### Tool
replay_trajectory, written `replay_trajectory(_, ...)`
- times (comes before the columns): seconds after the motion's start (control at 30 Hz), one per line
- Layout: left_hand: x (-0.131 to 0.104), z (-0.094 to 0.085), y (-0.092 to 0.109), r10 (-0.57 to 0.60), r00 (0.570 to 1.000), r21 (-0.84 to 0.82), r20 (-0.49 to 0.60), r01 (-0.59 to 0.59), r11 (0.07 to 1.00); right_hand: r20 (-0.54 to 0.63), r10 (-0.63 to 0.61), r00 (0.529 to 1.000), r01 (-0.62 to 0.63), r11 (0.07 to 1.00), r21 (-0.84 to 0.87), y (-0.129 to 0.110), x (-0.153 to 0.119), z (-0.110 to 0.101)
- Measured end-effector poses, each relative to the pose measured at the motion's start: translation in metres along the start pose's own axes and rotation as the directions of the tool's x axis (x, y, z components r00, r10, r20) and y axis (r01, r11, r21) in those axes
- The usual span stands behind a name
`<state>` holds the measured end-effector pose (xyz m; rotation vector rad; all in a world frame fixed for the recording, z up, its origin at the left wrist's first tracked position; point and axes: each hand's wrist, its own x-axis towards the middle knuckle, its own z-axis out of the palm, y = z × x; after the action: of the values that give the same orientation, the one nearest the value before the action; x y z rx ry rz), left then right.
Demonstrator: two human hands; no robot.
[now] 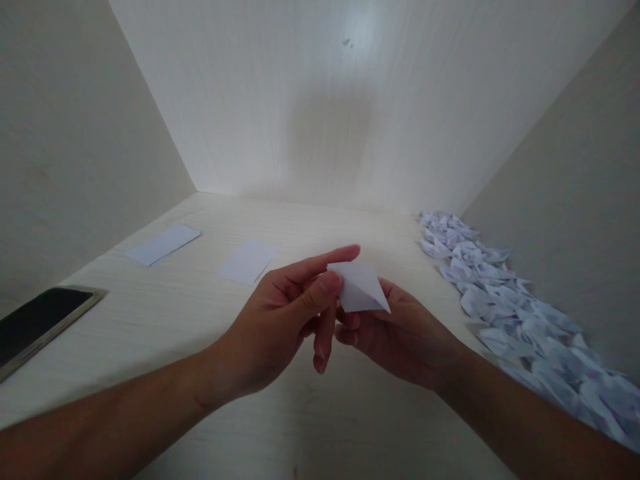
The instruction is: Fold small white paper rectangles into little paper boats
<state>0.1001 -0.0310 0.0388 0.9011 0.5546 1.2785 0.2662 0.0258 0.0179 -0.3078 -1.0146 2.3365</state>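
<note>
Above the middle of the table, a small piece of folded white paper (361, 288) is held up between both hands. My left hand (295, 300) pinches its left edge with the thumb on top, the index finger stretched out beyond it. From below and the right, my right hand (390, 333) grips the same paper; part of its fingers is hidden behind the paper and my left hand. The paper has a sharp point at its lower right and a crease along its front side.
A sheet of white paper (249, 261) lies left of my hands, with a stack of white paper (164, 245) farther left. A phone (43, 327) rests at the left edge. Along the right wall runs a long heap of folded white paper pieces (520, 320). Pale walls enclose the table (320, 223).
</note>
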Motion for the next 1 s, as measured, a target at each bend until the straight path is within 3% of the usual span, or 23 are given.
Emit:
replay_trajectory(0.23, 0.000, 0.003, -0.001, 0.018, 0.999, 0.049, -0.043, -0.016, 0.999, -0.017, 0.014, 1.000, -0.014, 1.000, -0.025, 0.005, 0.002, 0.001)
replay_trajectory(0.47, 0.004, 0.001, 0.001, -0.001, 1.000, -0.092, 0.018, 0.002, 0.996, -0.024, -0.025, 0.999, 0.023, 0.997, -0.080, 0.007, 0.001, 0.000)
replay_trajectory(0.67, 0.005, 0.001, 0.000, -0.022, 0.999, -0.067, 0.034, 0.024, 0.997, -0.019, -0.008, 1.000, 0.006, 0.998, -0.070, 0.009, 0.004, -0.003)
replay_trajectory(1.0, 0.008, 0.000, 0.002, -0.063, 0.994, -0.176, 0.095, 0.079, 0.981, -0.039, -0.015, 0.999, 0.012, 0.998, -0.062, 0.011, 0.005, -0.003)
